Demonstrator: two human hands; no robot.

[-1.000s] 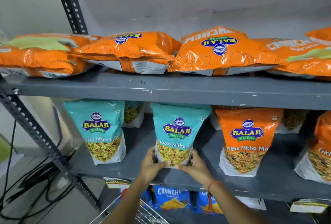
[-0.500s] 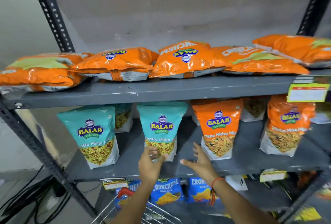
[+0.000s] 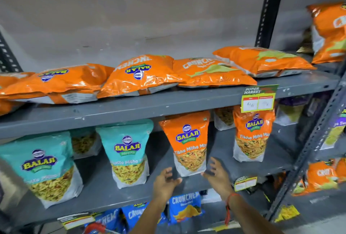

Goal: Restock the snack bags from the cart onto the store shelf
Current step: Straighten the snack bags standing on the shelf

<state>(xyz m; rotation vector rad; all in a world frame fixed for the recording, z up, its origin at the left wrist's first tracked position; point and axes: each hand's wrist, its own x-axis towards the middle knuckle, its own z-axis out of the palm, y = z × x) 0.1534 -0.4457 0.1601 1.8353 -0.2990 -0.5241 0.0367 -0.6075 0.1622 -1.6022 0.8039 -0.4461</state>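
On the grey metal middle shelf (image 3: 104, 192) two teal stand-up Balaji pouches (image 3: 129, 151) stand upright at the left, then the left hand (image 3: 164, 182) and right hand (image 3: 218, 174) — both spread, holding nothing — flank the base of the upright orange Tikha Mitha pouch (image 3: 189, 144), not touching it.

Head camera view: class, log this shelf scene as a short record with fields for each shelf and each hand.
top shelf: orange bags lying flat
middle shelf: teal pouches left, orange pouches right, all upright
lower shelf: blue bags
left hand: open, empty
right hand: open, empty, beside the orange pouch
price tag: on the top shelf edge
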